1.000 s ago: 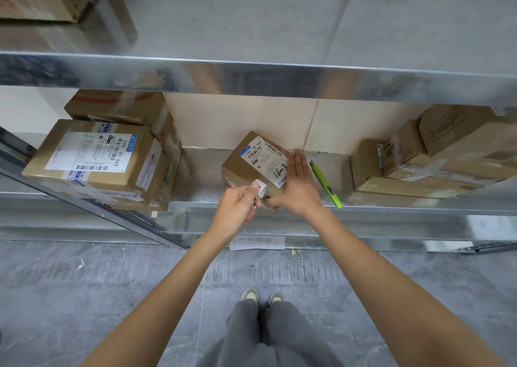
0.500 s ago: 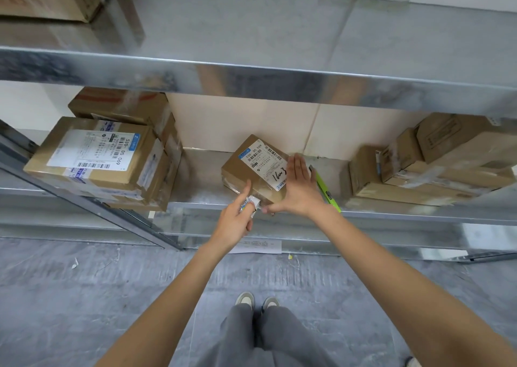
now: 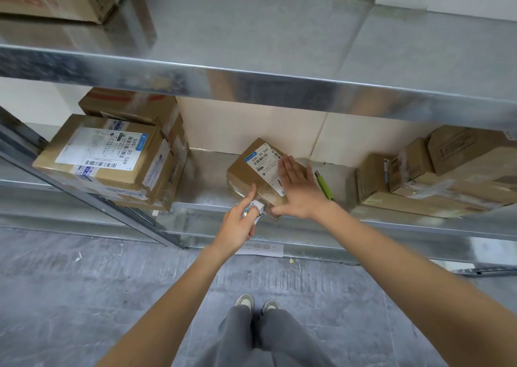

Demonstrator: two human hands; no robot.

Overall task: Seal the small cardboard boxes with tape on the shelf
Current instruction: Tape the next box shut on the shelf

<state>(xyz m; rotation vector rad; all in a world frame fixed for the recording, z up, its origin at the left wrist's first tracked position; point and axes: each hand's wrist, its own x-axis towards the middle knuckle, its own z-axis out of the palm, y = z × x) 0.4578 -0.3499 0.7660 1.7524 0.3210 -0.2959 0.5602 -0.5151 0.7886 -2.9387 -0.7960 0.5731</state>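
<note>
A small cardboard box (image 3: 246,172) with a white shipping label lies on the metal shelf (image 3: 207,196) near its front edge. My right hand (image 3: 296,190) presses flat on the box's top, fingers straight and spread over the label's right side. My left hand (image 3: 239,221) grips a small tape roll (image 3: 254,208) at the box's near corner, its forefinger stretched up against the box's front face. Clear tape shows along the box's front lower edge.
A green utility knife (image 3: 324,184) lies on the shelf just right of the box. Stacked cartons (image 3: 112,156) fill the left of the shelf and more cartons (image 3: 436,176) the right. An upper shelf (image 3: 251,81) overhangs. A paper slip (image 3: 263,249) lies on the grey floor.
My left hand with the tape roll has dropped from beside the box's top to its near lower corner. The right hand has slid a little farther onto the box top.
</note>
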